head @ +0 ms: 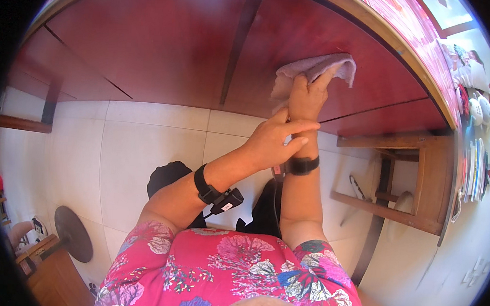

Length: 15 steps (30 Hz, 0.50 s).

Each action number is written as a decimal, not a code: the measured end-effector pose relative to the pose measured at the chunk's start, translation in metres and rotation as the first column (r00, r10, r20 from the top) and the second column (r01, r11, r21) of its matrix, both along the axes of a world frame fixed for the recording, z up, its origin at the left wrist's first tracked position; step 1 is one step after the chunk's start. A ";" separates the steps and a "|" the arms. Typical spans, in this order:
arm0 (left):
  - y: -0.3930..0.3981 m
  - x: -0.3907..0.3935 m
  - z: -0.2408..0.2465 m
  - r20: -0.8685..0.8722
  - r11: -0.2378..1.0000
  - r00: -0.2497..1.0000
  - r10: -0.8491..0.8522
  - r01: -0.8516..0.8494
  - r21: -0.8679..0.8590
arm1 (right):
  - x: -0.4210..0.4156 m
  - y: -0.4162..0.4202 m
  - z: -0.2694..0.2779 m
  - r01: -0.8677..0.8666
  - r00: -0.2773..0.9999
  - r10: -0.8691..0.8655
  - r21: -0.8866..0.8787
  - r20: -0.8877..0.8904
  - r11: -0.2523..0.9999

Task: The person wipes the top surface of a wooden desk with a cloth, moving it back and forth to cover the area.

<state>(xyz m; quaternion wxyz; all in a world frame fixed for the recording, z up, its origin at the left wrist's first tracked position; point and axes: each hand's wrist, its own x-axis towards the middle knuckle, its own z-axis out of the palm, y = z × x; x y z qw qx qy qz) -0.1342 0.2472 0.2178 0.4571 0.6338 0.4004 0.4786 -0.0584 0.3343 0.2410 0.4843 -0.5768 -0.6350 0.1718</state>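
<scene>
My right hand [308,96] holds a folded pinkish-grey cloth [291,70] against a glossy dark red panel [183,54]. Part of the cloth is bunched over the fingers, so the fingertips are partly hidden. Just below it, my left hand [272,140] has its fingers spread and nothing in them. Its fingers cross in front of my right wrist; whether they touch it I cannot tell. Black straps circle both forearms, and a small black device [230,200] hangs at the left one.
A wooden trim edge [416,62] borders the panel, with pink patterned fabric [401,20] beyond. At right stands a wooden cabinet frame [432,183], with books [477,169] beside it. Pale floor tiles [154,136] lie below. A dark round disc [73,234] is at lower left.
</scene>
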 end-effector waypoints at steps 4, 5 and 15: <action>0.003 -0.002 -0.004 -0.060 0.979 0.992 0.109 -0.097 0.177 | -0.004 0.006 0.002 -0.067 0.997 0.072 -0.155 0.026 0.986; 0.002 -0.003 -0.003 -0.103 0.972 0.984 0.143 -0.120 0.200 | -0.006 0.006 0.003 -0.091 0.995 0.096 -0.130 0.035 0.987; -0.004 -0.014 0.023 0.191 0.955 0.976 0.103 -0.151 0.254 | -0.022 0.013 0.042 -0.245 0.934 0.150 0.275 0.325 0.929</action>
